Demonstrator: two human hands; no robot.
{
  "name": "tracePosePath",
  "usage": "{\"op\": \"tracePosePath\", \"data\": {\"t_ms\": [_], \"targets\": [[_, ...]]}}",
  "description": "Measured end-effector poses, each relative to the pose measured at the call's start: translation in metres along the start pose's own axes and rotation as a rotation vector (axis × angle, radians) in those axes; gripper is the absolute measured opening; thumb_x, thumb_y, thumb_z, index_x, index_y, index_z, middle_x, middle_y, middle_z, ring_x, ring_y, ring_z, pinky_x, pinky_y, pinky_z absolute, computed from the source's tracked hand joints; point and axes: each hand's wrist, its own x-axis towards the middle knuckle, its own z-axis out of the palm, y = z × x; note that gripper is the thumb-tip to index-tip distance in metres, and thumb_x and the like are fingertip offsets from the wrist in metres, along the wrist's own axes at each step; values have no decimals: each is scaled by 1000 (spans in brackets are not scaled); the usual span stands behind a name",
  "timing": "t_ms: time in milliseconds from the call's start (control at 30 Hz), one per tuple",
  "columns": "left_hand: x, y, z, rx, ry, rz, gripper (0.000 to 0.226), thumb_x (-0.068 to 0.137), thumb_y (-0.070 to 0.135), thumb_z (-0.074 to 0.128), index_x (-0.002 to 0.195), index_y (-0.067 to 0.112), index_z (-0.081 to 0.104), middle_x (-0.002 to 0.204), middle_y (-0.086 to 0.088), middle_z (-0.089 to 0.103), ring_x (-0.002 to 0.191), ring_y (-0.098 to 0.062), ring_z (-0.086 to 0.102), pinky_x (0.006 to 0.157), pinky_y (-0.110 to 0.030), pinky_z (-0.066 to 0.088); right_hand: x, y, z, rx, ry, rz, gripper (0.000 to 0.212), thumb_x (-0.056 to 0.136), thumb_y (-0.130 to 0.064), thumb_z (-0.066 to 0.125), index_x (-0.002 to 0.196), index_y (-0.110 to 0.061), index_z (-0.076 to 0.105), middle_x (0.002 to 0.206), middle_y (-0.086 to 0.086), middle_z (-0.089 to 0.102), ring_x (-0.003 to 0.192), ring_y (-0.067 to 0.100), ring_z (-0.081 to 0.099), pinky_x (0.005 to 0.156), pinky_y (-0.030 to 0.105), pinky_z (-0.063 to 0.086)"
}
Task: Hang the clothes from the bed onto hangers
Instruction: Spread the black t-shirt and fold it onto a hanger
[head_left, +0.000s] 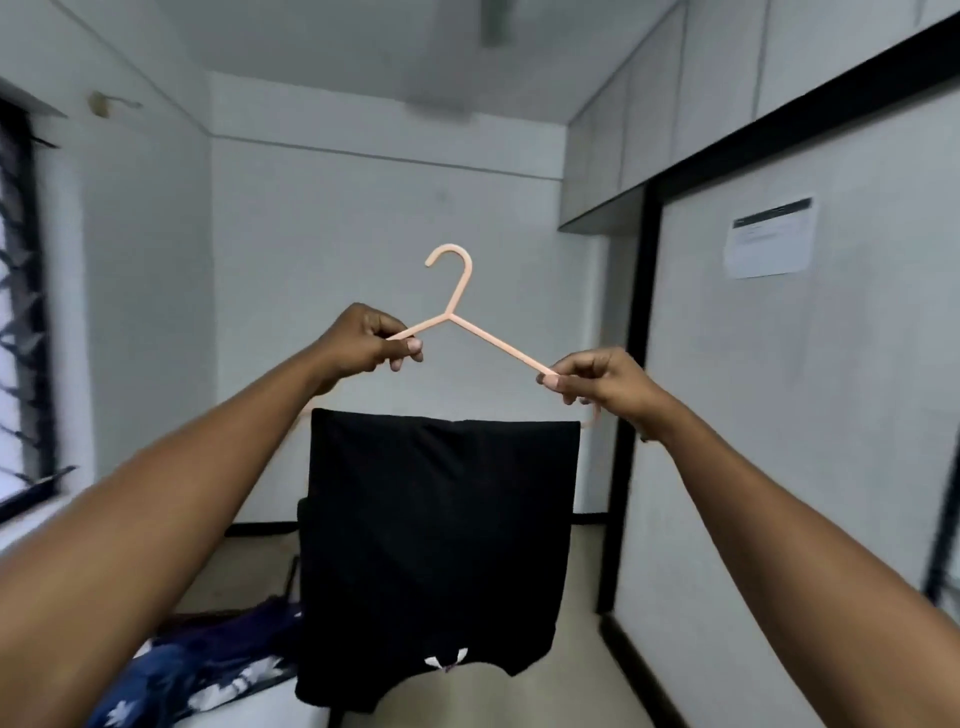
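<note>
**Black garment held up on a peach hanger**

A peach hanger (457, 318) was held high at mid-room, hook upward, with a black garment (436, 545) folded over its lower bar and hanging straight down. The left hand (363, 343) pinched the left sloping arm between thumb and curled fingers; the right hand (608, 384) pinched the right arm near its end.

The garment hid much of what lay behind it. Beside its lower edge, a blue floral cloth (197, 670) lay on the bed (270, 714). Further out were a barred window (21, 312) on the left and a pale wardrobe door (779, 441) on the right, bearing a paper sheet (771, 236), with beige floor (587, 597) between.
</note>
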Motion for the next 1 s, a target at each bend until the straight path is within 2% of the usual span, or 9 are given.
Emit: {"op": "tracePosePath", "data": {"t_ms": [100, 200, 267, 367, 500, 600, 700, 833, 1000], "targets": [[23, 19, 26, -108, -78, 74, 14, 91, 22, 78, 86, 10, 82, 65, -10, 65, 62, -16, 50, 57, -26, 39, -33, -16, -27, 58, 105, 11, 17, 95, -22, 75, 106, -12, 82, 68, 9, 49, 61, 14, 39, 57, 26, 35], [47, 43, 57, -194, -132, 121, 17, 87, 19, 82, 87, 3, 80, 65, -11, 67, 61, -16, 58, 62, -29, 47, -65, -35, -53, 51, 248, 53, 19, 98, -20, 71, 106, -6, 80, 67, 6, 38, 58, 14, 30, 51, 20, 28], [64, 62, 81, -215, -170, 172, 20, 82, 19, 87, 85, 1, 78, 66, -12, 70, 61, -17, 62, 63, -31, 50, -86, -47, -74, 62, 344, 55, 18, 99, -16, 69, 103, -2, 79, 69, 3, 42, 59, 14, 30, 55, 20, 28], [81, 97, 128, -230, -210, 250, 17, 80, 19, 89, 86, 8, 78, 73, -11, 75, 65, -19, 68, 66, -32, 55, -119, -66, -112, -10, 460, 87, 15, 99, -16, 69, 97, -7, 81, 80, 8, 55, 60, 13, 34, 61, 23, 32], [100, 154, 191, -144, -187, 392, 7, 87, 19, 82, 90, 16, 77, 80, 0, 77, 73, -12, 69, 70, -24, 52, -169, -87, -160, -125, 617, 172, 18, 101, -13, 66, 100, -2, 80, 65, -1, 48, 58, 12, 34, 55, 18, 33], [116, 202, 242, -151, -168, 468, 3, 91, 23, 76, 88, 22, 75, 80, 6, 76, 82, -13, 70, 80, -31, 56, -208, -97, -199, -180, 740, 204, 18, 100, -10, 65, 99, 0, 80, 70, 10, 41, 58, 15, 32, 50, 19, 34], [122, 244, 285, -145, -206, 522, 4, 92, 29, 75, 90, 25, 75, 85, 5, 74, 83, -14, 69, 81, -34, 55, -236, -102, -234, -213, 866, 259, 19, 101, -4, 61, 96, 2, 79, 58, 3, 49, 56, 14, 32, 52, 23, 28], [131, 293, 345, -141, -260, 601, 12, 93, 31, 73, 101, 21, 73, 91, 4, 72, 89, -15, 68, 79, -31, 51, -255, -98, -283, -277, 973, 337, 23, 101, -3, 57, 96, 0, 79, 56, -1, 43, 55, 15, 35, 51, 24, 30], [161, 346, 418, -187, -289, 644, 33, 96, 31, 67, 126, 22, 57, 93, 4, 71, 95, -18, 66, 86, -38, 55, -250, -67, -350, -346, 1093, 366, 23, 102, -9, 55, 105, 1, 76, 64, 2, 39, 55, 13, 32, 51, 23, 28]]}}
